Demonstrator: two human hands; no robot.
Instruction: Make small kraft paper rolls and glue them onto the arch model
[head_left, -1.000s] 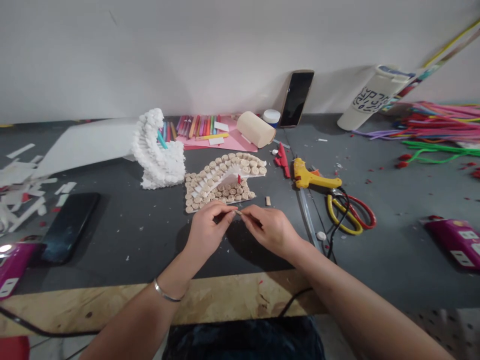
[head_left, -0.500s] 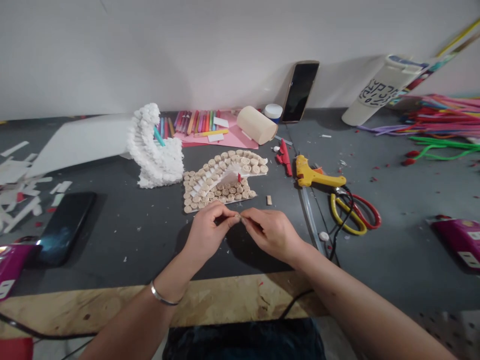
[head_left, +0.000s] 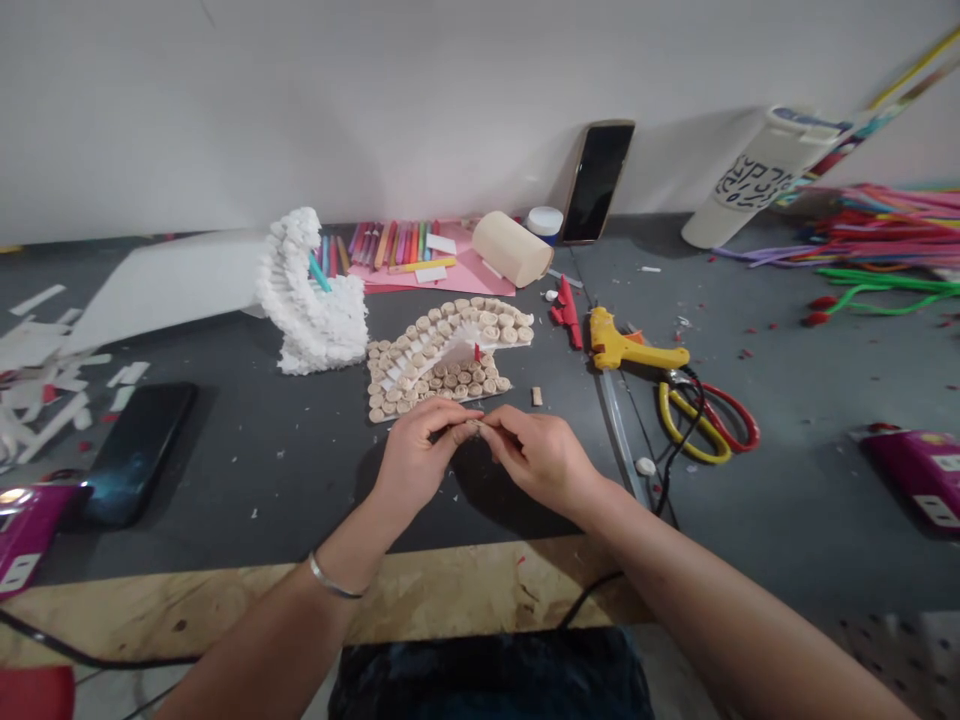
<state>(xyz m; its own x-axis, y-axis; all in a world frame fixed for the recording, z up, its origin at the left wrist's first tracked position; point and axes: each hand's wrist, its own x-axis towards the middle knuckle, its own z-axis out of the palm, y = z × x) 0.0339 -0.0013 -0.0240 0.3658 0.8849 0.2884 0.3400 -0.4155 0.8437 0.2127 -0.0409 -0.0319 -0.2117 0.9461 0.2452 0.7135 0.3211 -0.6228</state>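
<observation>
Fingertips have shifted slightly against each other since half a second ago, while the things on the dark grey table lie as they did. From where I stand, the left hand and the right hand meet at the near side, centre, each narrowed to a thumb-and-forefinger pinch on a tiny tan piece of thin material. Only a speck of it shows, so I can't tell whether it is rolled or flat.

Just beyond the hands sits a tan model covered in small spiral discs, with a curved band arching up to the right; neither hand seems to be touching it. A small tan oblong piece lies just right of it. Farther right is a yellow plastic glue gun, resting on its side, and a white rough-textured model stands to the far left.

To my eye, the step in hand is shaping that tiny piece, perhaps winding it. The next move calls for light, even pressure from both pinches: loosen one too soon and the piece could spring open or drop to the table.
</observation>
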